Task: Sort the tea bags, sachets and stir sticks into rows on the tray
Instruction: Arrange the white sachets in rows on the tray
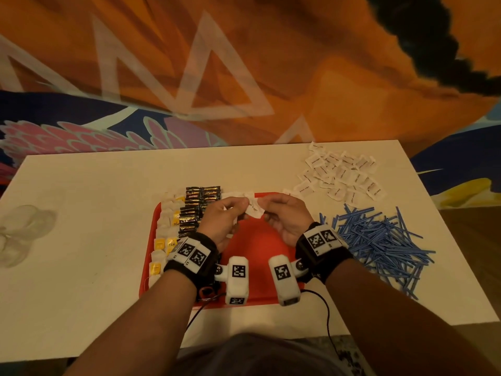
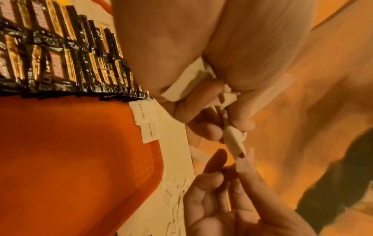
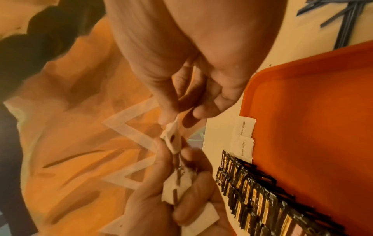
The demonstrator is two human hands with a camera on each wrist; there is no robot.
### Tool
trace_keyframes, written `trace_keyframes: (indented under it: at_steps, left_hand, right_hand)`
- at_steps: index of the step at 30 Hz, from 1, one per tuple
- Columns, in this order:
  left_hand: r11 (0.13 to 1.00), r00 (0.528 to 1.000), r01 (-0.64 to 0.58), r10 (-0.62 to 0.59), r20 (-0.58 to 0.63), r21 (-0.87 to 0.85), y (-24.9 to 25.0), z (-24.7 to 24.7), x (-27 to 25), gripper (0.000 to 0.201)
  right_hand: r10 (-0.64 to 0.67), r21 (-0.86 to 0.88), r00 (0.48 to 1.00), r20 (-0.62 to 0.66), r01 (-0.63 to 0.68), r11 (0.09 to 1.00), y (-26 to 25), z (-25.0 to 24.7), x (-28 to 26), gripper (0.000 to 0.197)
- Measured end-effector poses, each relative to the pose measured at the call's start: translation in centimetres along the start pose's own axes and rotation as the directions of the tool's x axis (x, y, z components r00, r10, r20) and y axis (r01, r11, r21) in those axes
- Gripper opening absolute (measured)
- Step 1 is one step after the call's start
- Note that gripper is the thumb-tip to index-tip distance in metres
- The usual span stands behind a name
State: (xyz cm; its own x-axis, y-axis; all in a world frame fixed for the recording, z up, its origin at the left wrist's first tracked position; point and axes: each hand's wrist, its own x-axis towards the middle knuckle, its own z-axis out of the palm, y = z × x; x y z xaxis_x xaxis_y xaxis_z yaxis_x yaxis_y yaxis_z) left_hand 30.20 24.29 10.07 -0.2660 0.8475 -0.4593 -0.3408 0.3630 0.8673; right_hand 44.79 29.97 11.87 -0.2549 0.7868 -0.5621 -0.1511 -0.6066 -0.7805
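Stir sticks [image 1: 379, 241] right of tray [image 1: 260, 240]

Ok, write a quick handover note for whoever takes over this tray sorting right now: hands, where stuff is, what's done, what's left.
Left hand holds a small stack of white sugar sachets; right hand pinches one sachet from it, above the red tray.
Done: tea bags in a row along the tray's left edge, black sachets in rows beside them, two sugar sachets laid at the far edge.
Left: the sugar sachet pile and the blue stir sticks, both on the table right of the tray.
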Motion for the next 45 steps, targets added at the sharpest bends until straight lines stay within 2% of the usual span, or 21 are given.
trace_keyframes:
  at_steps: [5,8,10,14,17,21,27,30,35,38,41,45]
  left_hand:
    - [1.000,0.998,-0.016,0.018,-0.067,0.025,-0.5,0.2,0.4,0.023]
    - [0.999,0.995,-0.033,0.034,-0.091,0.010,-0.5,0.3,0.4,0.014]
    - [0.999,0.996,-0.038,0.039,-0.085,0.014,-0.5,0.3,0.4,0.012]
    - [0.996,0.992,-0.046,0.055,-0.113,0.080,-0.8,0.0,0.4,0.017]
    - [0.991,0.991,-0.066,0.078,-0.106,0.114,-0.6,0.2,0.3,0.010]
    - [0.978,0.978,-0.132,0.155,-0.141,0.162,-0.4,0.3,0.4,0.007]
    - [0.980,0.960,-0.152,0.178,-0.216,0.131,-0.4,0.7,0.7,0.004]
    - [0.982,0.951,-0.140,0.169,-0.258,0.125,-0.4,0.4,0.8,0.010]
    - [0.984,0.930,-0.110,0.152,-0.335,0.143,-1.0,-0.2,1.4,0.023]
    - [0.974,0.915,-0.088,0.161,-0.370,0.207,-1.6,-1.1,1.6,0.025]
    - [0.987,0.903,-0.033,0.096,-0.418,0.156,-1.9,-2.8,2.0,0.023]
    - [0.990,0.894,0.009,0.055,-0.444,0.141,-2.3,-5.2,2.1,0.023]
  right_hand:
    - [-0.011,0.150,0.996,-0.090,0.024,0.988,0.2,0.4,0.0,0.009]
    - [-0.001,0.030,1.000,0.018,0.001,1.000,0.2,0.4,-0.4,0.021]
    - [-0.017,-0.095,0.997,0.075,0.024,0.995,0.2,0.5,-0.7,0.020]
    - [-0.121,-0.259,0.992,0.022,0.123,0.958,0.1,0.3,-0.3,0.015]
    - [-0.116,-0.317,0.992,0.041,0.123,0.940,0.2,0.3,-0.2,0.017]
    - [-0.068,-0.273,0.996,0.055,0.081,0.959,0.3,0.5,-0.1,0.008]
    - [0.010,-0.147,1.000,0.029,-0.005,0.989,0.7,0.5,0.7,0.014]
    - [-0.005,-0.272,0.997,0.082,0.027,0.962,1.2,0.2,1.1,0.030]
    - [-0.035,-0.393,0.997,0.070,0.060,0.918,2.1,-0.1,2.2,0.032]
    - [-0.019,-0.437,0.998,0.059,0.043,0.898,2.9,-0.2,3.4,0.030]
    - [-0.004,-0.484,0.999,0.032,0.019,0.875,3.4,-0.9,4.9,0.028]
    - [-0.007,-0.609,1.000,-0.014,-0.003,0.793,3.9,-1.8,7.8,0.020]
